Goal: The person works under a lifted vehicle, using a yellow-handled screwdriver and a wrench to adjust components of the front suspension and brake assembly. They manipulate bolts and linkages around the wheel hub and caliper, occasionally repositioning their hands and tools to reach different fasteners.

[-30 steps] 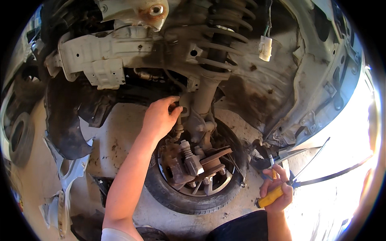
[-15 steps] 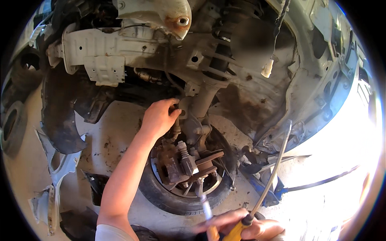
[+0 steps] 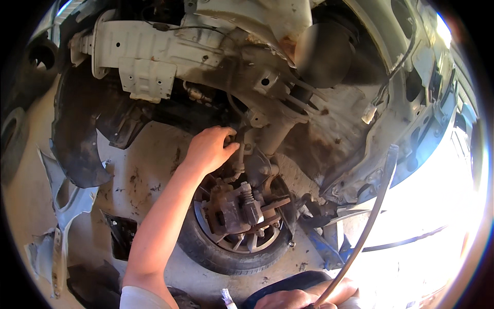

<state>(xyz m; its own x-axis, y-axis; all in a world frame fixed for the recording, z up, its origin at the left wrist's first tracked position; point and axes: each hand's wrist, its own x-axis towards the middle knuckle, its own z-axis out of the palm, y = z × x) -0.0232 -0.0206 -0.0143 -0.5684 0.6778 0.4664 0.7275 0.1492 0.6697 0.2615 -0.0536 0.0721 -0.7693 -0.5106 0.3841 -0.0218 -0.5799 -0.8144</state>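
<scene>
My left hand (image 3: 211,149) reaches up the middle with thumb and forefinger closed around the brake hose (image 3: 241,155), beside the suspension strut (image 3: 275,131). Below it a rusty brake caliper (image 3: 229,208) hangs over a wheel lying flat with its tyre (image 3: 206,252). At the lower edge my right hand (image 3: 285,299) is closed on a long screwdriver (image 3: 368,226). Its shank points up and right, and its handle is cut off by the picture's edge. A white-tipped stick (image 3: 227,297) shows left of that hand; what holds it is hidden.
A pale metal beam (image 3: 190,49) crosses the upper left. The bare wheel arch (image 3: 355,103) curves round the right, with a white connector (image 3: 369,112) dangling there. A grey panel piece (image 3: 74,203) and a dark liner (image 3: 77,134) are at the left. Blue metal (image 3: 327,244) stands right of the tyre.
My right hand has dropped lower, taking the white-tipped stick away from the brake and the yellow screwdriver handle out of sight. The view has shifted; my left hand stays at the hose.
</scene>
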